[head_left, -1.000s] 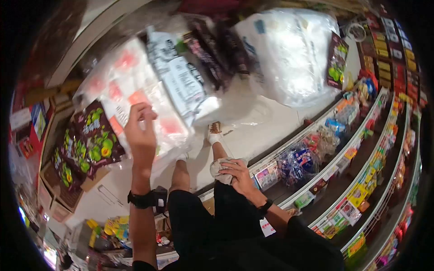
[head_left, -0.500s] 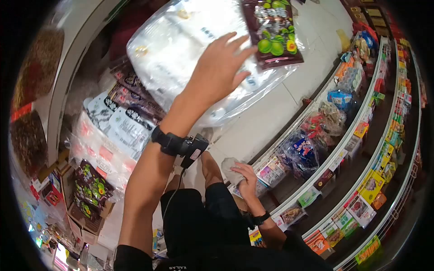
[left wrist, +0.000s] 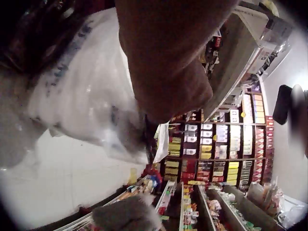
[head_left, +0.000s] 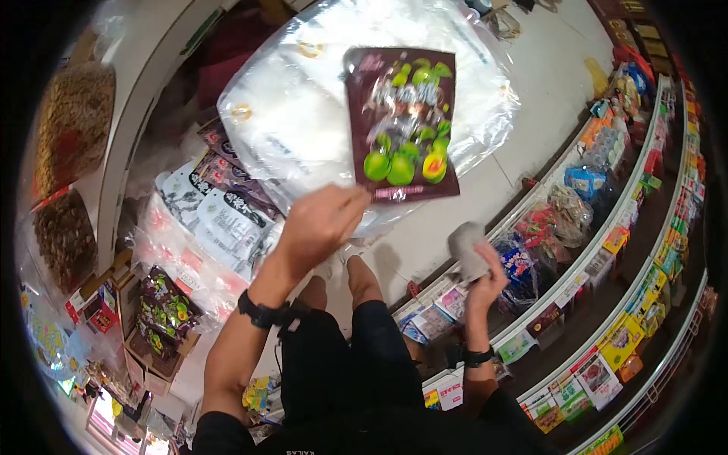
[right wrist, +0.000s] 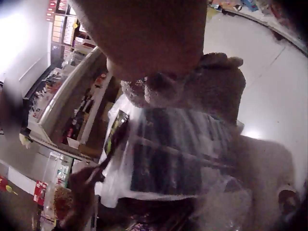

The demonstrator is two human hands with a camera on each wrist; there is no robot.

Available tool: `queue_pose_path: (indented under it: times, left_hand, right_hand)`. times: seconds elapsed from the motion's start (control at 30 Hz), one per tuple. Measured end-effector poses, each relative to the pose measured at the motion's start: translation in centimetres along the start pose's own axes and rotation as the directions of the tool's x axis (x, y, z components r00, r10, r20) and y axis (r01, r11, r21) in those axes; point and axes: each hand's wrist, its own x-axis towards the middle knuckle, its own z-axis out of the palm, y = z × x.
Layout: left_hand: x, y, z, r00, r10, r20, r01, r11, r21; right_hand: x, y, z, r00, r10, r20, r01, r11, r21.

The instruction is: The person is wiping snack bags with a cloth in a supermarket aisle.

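Here's the left hand (head_left: 322, 227), pinching the dark packet (head_left: 402, 125) by its lower left corner, the packet held out over the big clear bag (head_left: 296, 106); whether they touch, I can't tell. Well apart from it, the right hand (head_left: 489, 280) grips a grey cloth (head_left: 469, 250). One corner is a slim hold: a firm pinch and slow wrist should limit swinging, and a wider grip would probably steady it.
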Motion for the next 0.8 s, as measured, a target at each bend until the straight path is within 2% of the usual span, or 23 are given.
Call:
queue_pose_path:
  times: [0.03, 0.07, 0.1, 0.13, 0.17, 0.2, 0.27, 0.33, 0.4, 0.43, 0.5, 0.6, 0.67, 0.7, 0.73, 0.77, 0.8]
  left_hand:
    - [-1.6, 0.4, -0.5, 0.997, 0.003, 0.083, -0.004, 1.000, 0.005]
    - [-2.9, 0.5, -1.0, 0.987, 0.005, 0.162, -0.007, 1.000, 0.012]
    - [-2.8, 1.0, -2.2, 0.993, 0.005, 0.118, 0.002, 0.998, -0.057]
    - [-2.9, 0.8, -2.8, 0.994, -0.007, 0.112, 0.013, 0.999, -0.053]
    - [-2.7, 0.0, -3.1, 0.997, -0.066, -0.048, 0.064, 0.997, -0.039]
    - [-2.2, -0.9, -3.4, 0.971, -0.119, -0.208, 0.115, 0.993, -0.032]
    - [1.5, -3.4, -4.3, 0.900, -0.364, -0.240, 0.333, 0.929, -0.160]
    - [5.3, -6.3, -3.7, 0.831, -0.533, -0.160, 0.412, 0.783, -0.466]
    - [8.2, -9.8, -3.2, 0.812, -0.558, 0.174, 0.572, 0.699, -0.429]
    - [8.7, -10.9, -2.4, 0.812, -0.559, 0.169, 0.570, 0.697, -0.435]
    - [8.7, -12.5, 0.4, 0.746, -0.602, 0.285, 0.603, 0.429, -0.673]
    - [8.2, -12.7, 0.9, 0.719, -0.647, 0.255, 0.582, 0.359, -0.730]
    - [7.6, -12.1, 0.7, 0.722, -0.653, 0.227, 0.540, 0.327, -0.776]
    - [7.6, -11.8, 0.2, 0.709, -0.656, 0.259, 0.585, 0.343, -0.735]
    - [7.7, -12.1, 0.1, 0.698, -0.659, 0.281, 0.624, 0.366, -0.691]
    - [7.7, -11.6, 0.6, 0.728, -0.659, 0.188, 0.529, 0.365, -0.766]
    - [7.7, -11.5, 0.8, 0.727, -0.659, 0.191, 0.530, 0.362, -0.767]
  right_hand:
    - [1.1, -1.2, 0.2, 0.997, -0.017, -0.080, 0.019, 0.999, 0.028]
    - [2.3, -2.5, 0.4, 0.993, -0.080, -0.083, 0.082, 0.997, 0.012]
    - [3.4, -3.9, 0.9, 0.987, -0.146, -0.068, 0.146, 0.989, 0.001]
    - [4.3, -5.6, 1.2, 0.977, -0.208, -0.049, 0.208, 0.978, -0.016]
    - [5.1, -7.8, 1.8, 0.976, -0.213, -0.036, 0.212, 0.977, -0.018]
    - [6.1, -10.4, 2.8, 0.937, -0.348, 0.032, 0.349, 0.934, -0.078]
    - [8.2, -14.6, 5.5, 0.814, -0.556, 0.166, 0.575, 0.811, -0.108]
    - [10.2, -18.0, 9.1, 0.702, -0.656, 0.277, 0.702, 0.702, -0.116]
    - [12.2, -19.9, 13.1, 0.591, -0.713, 0.378, 0.799, 0.582, -0.153]
    - [12.9, -20.5, 15.3, 0.563, -0.715, 0.415, 0.823, 0.529, -0.207]
    - [13.6, -20.5, 19.4, 0.564, -0.706, 0.427, 0.824, 0.510, -0.245]
    - [13.6, -20.3, 20.4, 0.555, -0.686, 0.470, 0.831, 0.481, -0.280]
    - [12.4, -19.1, 19.4, 0.491, -0.671, 0.556, 0.869, 0.427, -0.252]
    - [11.6, -18.4, 18.8, 0.419, -0.683, 0.598, 0.902, 0.391, -0.185]
    - [10.4, -18.2, 18.0, 0.419, -0.683, 0.599, 0.902, 0.387, -0.190]
    - [8.7, -17.9, 17.1, 0.401, -0.627, 0.668, 0.909, 0.364, -0.204]
    - [7.0, -17.6, 16.3, 0.384, -0.562, 0.733, 0.914, 0.342, -0.216]
